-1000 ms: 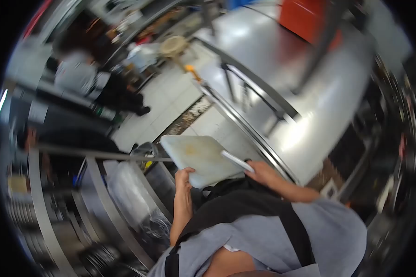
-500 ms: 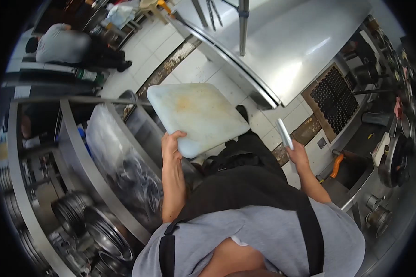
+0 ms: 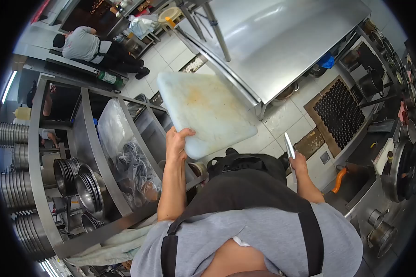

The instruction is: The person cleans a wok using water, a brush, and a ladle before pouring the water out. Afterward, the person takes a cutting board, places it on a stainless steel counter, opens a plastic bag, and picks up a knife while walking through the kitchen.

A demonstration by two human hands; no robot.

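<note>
My left hand [image 3: 176, 143] grips the near left corner of a large white cutting board [image 3: 208, 111], thumb on top and fingers beneath. The board is tilted in the air in front of me, with yellow-brown stains on its upper face. Down at my right side, my right hand [image 3: 299, 162] is closed round what looks like a knife [image 3: 289, 145]. Its pale, narrow blade points forward, away from my body, and the handle is hidden in my fist.
A steel table [image 3: 282, 51] stands ahead. On my left a metal rack [image 3: 83, 240] holds plastic-wrapped items and stacked bowls [image 3: 88, 189]. A black perforated mat [image 3: 337, 113] and a sink [image 3: 360, 177] lie to the right. Another person [image 3: 90, 48] works at the far left.
The view has shifted, showing more of the left rack and the other person. Both hands keep their holds; the board appears slightly farther right and the right hand slightly lower.
</note>
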